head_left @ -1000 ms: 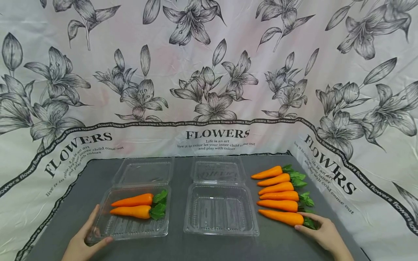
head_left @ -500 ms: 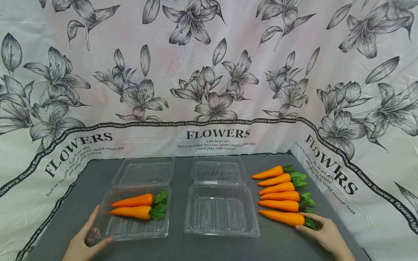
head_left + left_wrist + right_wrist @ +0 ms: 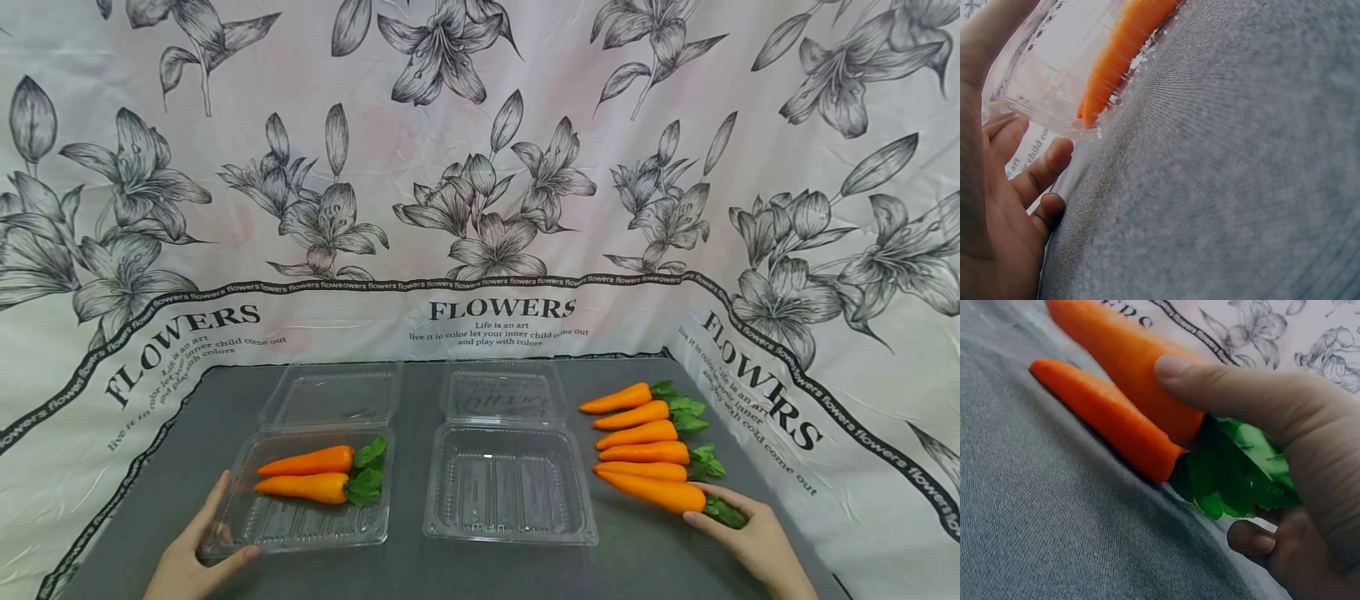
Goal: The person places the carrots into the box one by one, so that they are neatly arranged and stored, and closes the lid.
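Observation:
My right hand (image 3: 750, 533) pinches the nearest orange carrot (image 3: 652, 488) at its leafy end, thumb on the near side. This carrot is raised and overlaps the one behind it; the right wrist view shows it above a second carrot (image 3: 1097, 412) on the cloth. On the left, my left hand (image 3: 191, 546) grips the near left corner of a clear plastic container (image 3: 315, 529), fingers along its side and thumb at the front rim. Inside lie two carrots (image 3: 307, 461) with green leaves pointing right. In the left wrist view, fingertips show at the container's wall (image 3: 1035, 100).
A second clear container (image 3: 510, 483) stands mid-table with its lid (image 3: 502, 396) folded back. Several more carrots (image 3: 637, 432) lie in a row to its right, leaves to the right. The left container's lid (image 3: 333, 400) is back too. A flower-printed curtain (image 3: 480, 208) surrounds the grey table (image 3: 408, 500).
The right hand has lifted the nearest carrot's leafy end slightly, shifting it right and across the carrot behind. The left hand holds its place on the container.

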### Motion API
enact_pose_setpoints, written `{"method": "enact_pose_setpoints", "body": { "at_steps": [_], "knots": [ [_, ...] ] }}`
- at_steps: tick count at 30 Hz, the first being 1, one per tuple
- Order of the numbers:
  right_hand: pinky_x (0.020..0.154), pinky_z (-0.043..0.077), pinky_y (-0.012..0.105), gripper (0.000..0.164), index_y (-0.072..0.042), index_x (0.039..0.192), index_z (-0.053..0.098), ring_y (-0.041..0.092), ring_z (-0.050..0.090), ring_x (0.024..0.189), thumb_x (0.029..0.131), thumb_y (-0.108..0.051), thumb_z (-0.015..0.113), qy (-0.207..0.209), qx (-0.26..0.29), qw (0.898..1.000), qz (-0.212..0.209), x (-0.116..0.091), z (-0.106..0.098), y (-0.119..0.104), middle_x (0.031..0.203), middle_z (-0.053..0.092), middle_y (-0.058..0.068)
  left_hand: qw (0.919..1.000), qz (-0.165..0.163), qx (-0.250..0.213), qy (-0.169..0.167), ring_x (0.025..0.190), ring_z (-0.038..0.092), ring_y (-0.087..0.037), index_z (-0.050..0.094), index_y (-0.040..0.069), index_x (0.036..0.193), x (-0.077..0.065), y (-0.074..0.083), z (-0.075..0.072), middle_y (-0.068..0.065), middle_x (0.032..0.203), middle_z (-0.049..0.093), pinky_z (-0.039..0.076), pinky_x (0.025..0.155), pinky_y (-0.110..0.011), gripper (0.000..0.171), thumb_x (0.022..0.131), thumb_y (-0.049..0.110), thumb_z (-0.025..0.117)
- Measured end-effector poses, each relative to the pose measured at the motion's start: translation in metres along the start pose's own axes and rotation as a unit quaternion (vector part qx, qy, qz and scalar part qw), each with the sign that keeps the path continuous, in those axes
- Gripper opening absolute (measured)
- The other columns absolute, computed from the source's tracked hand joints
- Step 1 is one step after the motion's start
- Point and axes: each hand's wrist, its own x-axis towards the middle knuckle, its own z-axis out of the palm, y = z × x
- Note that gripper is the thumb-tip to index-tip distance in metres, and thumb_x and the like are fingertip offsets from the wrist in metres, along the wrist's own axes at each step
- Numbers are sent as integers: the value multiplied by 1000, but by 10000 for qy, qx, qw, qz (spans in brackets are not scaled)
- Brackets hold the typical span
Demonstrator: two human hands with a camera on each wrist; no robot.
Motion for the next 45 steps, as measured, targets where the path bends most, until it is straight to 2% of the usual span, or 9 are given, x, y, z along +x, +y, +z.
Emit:
{"method": "enact_pose_setpoints", "body": {
  "at_steps": [3, 10, 16, 20, 23, 31, 38, 42, 45],
  "knots": [
    [105, 41, 65, 73, -8, 148, 64, -26, 37, 100, 91, -49, 84, 65, 142, 9999, 76, -1, 0, -2, 150, 59, 22, 10000, -39, -30, -26, 79, 46, -11, -11, 33, 170, 1, -1, 0, -5, 93, 57, 38, 66, -30, 115, 97, 44, 78],
    [107, 39, 65, 73, -8, 148, 64, -13, 46, 112, 91, -48, 84, 239, 344, 9990, 148, -2, 2, -9, 152, 58, 20, 9999, -73, -38, -81, 81, 47, -10, -12, 34, 169, 2, -1, -1, -5, 93, 56, 38, 67, -31, 114, 98, 45, 77],
    [108, 38, 64, 73, -7, 149, 63, -17, 39, 108, 91, -47, 84, 249, 472, 9985, 127, -3, 7, -15, 157, 50, 25, 10000, 2, -67, -44, 78, 45, -11, -11, 33, 170, 2, -2, 0, -5, 92, 56, 37, 65, -30, 114, 98, 44, 77],
    [107, 40, 65, 75, -6, 150, 61, 15, 54, 127, 92, -48, 83, 236, 435, 9987, 153, -1, 10, -18, 158, 48, 27, 9999, -7, -91, -47, 78, 46, -11, -11, 33, 170, 2, -1, 0, -5, 92, 56, 38, 65, -30, 115, 97, 43, 78],
    [107, 39, 66, 76, -5, 151, 60, 42, 47, 140, 93, -49, 82, 220, 453, 9986, 173, 0, 12, -21, 159, 47, 28, 9999, -65, -112, -92, 79, 47, -11, -12, 34, 169, 2, -1, 0, -5, 92, 56, 38, 65, -30, 116, 97, 44, 78],
    [103, 43, 51, 74, -7, 150, 62, 9, 53, 121, 92, -48, 83, 386, 362, 9985, 117, 3, 18, -36, 157, 51, 24, 9999, -67, -145, -62, 78, 45, -12, -11, 34, 170, 2, -1, 0, -5, 93, 55, 37, 64, -30, 116, 97, 43, 79],
    [102, 47, 47, 72, -6, 148, 63, 30, 56, 130, 92, -46, 84, 409, 402, 9983, -50, 5, 31, -56, 154, 54, 24, 9999, -42, -125, -44, 79, 45, -12, -11, 33, 170, 1, -1, 0, -5, 94, 56, 38, 66, -30, 116, 97, 43, 79],
    [108, 42, 64, 75, -2, 150, 59, 42, 49, 140, 93, -43, 84, 347, 761, 9964, -98, 6, 40, -66, 157, 49, 28, 9999, -26, -120, -37, 79, 45, -12, -11, 34, 170, 1, -1, 0, -5, 94, 56, 37, 65, -30, 116, 97, 43, 79],
    [108, 41, 67, 75, -1, 151, 59, 44, 48, 141, 93, -43, 84, 348, 817, 9960, -138, 7, 46, -73, 158, 48, 28, 9999, -1, -125, -29, 79, 45, -12, -11, 35, 170, 1, -2, 0, -5, 94, 56, 37, 66, -31, 116, 97, 43, 79]
  ]
}}
